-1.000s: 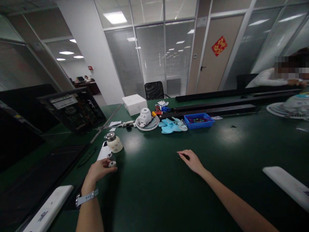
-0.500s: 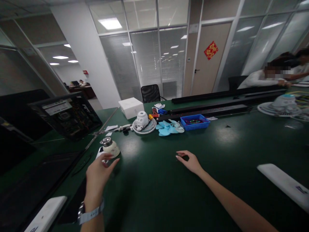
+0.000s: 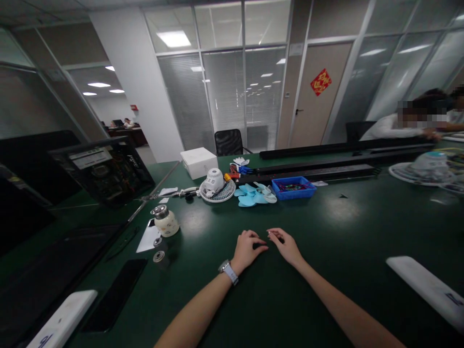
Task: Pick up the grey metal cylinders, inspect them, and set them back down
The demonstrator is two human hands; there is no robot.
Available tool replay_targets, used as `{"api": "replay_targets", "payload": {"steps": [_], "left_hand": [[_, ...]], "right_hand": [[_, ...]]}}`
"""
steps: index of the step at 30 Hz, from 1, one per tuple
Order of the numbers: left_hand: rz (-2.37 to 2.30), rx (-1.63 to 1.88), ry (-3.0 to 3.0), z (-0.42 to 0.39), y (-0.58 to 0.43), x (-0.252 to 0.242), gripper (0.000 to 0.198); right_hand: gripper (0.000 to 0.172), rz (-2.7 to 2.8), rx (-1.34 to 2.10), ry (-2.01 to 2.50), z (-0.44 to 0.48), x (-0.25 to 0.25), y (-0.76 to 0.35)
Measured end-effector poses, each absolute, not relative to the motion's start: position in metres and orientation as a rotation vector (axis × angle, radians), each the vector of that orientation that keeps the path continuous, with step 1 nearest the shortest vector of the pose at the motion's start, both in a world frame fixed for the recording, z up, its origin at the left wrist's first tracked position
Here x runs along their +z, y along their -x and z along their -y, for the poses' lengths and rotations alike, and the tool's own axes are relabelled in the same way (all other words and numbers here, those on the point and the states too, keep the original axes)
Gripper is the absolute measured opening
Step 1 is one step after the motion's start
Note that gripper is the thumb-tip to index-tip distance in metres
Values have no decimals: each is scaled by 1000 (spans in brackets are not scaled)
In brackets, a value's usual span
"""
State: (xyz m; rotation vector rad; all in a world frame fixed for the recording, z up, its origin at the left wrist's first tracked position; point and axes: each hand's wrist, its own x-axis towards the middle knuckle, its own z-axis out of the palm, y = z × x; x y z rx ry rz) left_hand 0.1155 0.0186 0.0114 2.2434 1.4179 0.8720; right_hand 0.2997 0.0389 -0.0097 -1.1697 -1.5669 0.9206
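My left hand (image 3: 249,249) hovers over the middle of the green table (image 3: 203,309), a watch (image 3: 228,271) on its wrist. Its fingers are bent, with thumb and fingertips a little apart and no object visible between them. Just to the right, my right hand (image 3: 287,245) has curved fingers and its thumb close to them; I see nothing held there. The fingertips of both hands point at each other across a small gap. Left of them stand a cream bottle with a metal lid (image 3: 166,222) and two small round metallic pieces, one (image 3: 158,257) nearer me.
Beyond my hands lie light-blue fan blades (image 3: 250,194), a white fan part on a round grille (image 3: 217,191) and a blue tray (image 3: 295,192) of wires. A white box (image 3: 198,162) and long black bars (image 3: 315,170) sit behind. A dark phone-like slab (image 3: 116,295) lies left. People sit far right.
My left hand has moved right, from beside the cream bottle to next to my right hand, uncovering the small round pieces. My right hand has barely moved. The view has shifted slightly.
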Motion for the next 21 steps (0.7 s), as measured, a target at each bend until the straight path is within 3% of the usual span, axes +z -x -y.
{"api": "replay_targets", "payload": {"steps": [5,12,16,21], "left_hand": [[-1547,1027,-2234,-8,-95,31,18],[-2208,1610,-1916,51,35,67,30],[-2678,1342,-1500,80,83,58,37],[-2788,1071,-1290,90,88,53,43]], "right_hand": [[32,1601,930,1209,-37,-8,-302],[30,1635,943,1251,-33,-2,-303],[29,1627,920,1254,-32,-1,-302],[30,1629,923,1260,-34,-3,-304]]}}
